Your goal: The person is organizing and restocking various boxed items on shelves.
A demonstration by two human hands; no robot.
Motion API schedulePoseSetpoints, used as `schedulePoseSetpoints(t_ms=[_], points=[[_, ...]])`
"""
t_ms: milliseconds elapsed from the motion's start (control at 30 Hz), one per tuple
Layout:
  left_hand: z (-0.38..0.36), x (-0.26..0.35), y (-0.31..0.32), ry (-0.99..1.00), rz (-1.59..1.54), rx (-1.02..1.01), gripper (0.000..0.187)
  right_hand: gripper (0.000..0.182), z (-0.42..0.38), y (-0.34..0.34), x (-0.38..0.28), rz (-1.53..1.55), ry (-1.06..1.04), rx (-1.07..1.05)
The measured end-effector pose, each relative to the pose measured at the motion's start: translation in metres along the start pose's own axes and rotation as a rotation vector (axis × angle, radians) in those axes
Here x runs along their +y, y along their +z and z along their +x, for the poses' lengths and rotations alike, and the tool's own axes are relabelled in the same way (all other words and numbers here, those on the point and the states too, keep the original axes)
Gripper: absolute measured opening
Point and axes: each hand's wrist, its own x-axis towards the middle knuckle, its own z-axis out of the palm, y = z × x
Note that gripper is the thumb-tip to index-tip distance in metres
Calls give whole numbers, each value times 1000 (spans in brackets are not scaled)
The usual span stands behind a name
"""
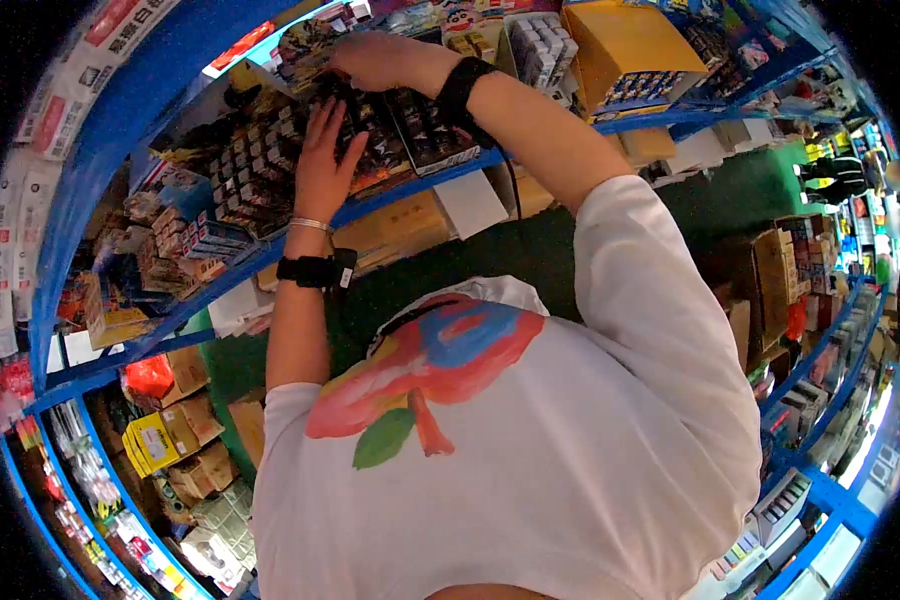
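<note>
My left hand [327, 165] lies on dark, printed small boxes on the blue shelf, fingers stretched and thumb apart. A silver bracelet and a black wrist strap [315, 271] are on that arm. My right hand [388, 62] reaches in from the right, just beyond the left one, with its fingers bent down at a dark, colourfully printed package [308, 50]. What its fingertips hold is hidden and blurred. Beside my left hand stand rows of small dark boxes [255, 165]. Right of it sits an open dark display box [425, 130].
A yellow carton [630, 50] and a tray of white-topped packs [540, 48] stand along the shelf to the right. Cardboard boxes [400, 232] lie below the blue shelf edge [370, 205]. More stocked shelves [820, 390] stand to the right, and a yellow box [150, 443] lower left.
</note>
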Motion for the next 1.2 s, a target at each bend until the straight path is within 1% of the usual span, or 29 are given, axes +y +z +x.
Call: schedulePoseSetpoints(t_ms=[100, 200, 300, 400, 433, 467, 533, 633, 733, 833, 933, 1033, 1133, 1200], points=[[-1, 0, -1, 3, 27, 4, 61, 35, -7, -10, -14, -67, -63, 80], [-1, 3, -6, 6, 17, 9, 62, 30, 1, 11, 3, -66, -22, 103], [-2, 3, -4, -26, 2, -4, 62, 28, -1, 44, 38, -30, -69, 341], [-3, -1, 0, -8, -6, 15, 63, 29, 0, 33, 48, 19, -50, 81], [-4, -1, 0, -11, -4, 14, 63, 29, 0, 41, 55, 39, -103, 207], [-4, -1, 0, -13, 0, 16, 63, 28, 0, 47, 62, 11, -64, 135], [-4, -2, 1, -16, -1, 12, 63, 25, -3, 25, 43, -47, 12, -9], [-4, -2, 0, -28, -18, 4, 63, 21, -10, -4, -4, -259, 1, -18], [-4, 0, -2, -35, -37, 10, 62, 20, -14, -2, -2, -238, -202, 156], [-4, -5, 1, -5, -15, 24, 62, 23, -3, 17, 23, -344, -123, 9], [-4, -5, 3, -1, -11, 29, 63, 24, -2, 16, 20, -255, -101, -28], [-3, -8, 5, 11, -24, 35, 65, 23, 0, 17, 21, -206, -134, -49], [-4, -8, 5, 2, -20, 29, 66, 28, 10, 29, 36, -154, -157, -122], [-3, -6, 3, -11, -27, 17, 67, 33, 5, 41, 41, -80, -162, 111]])
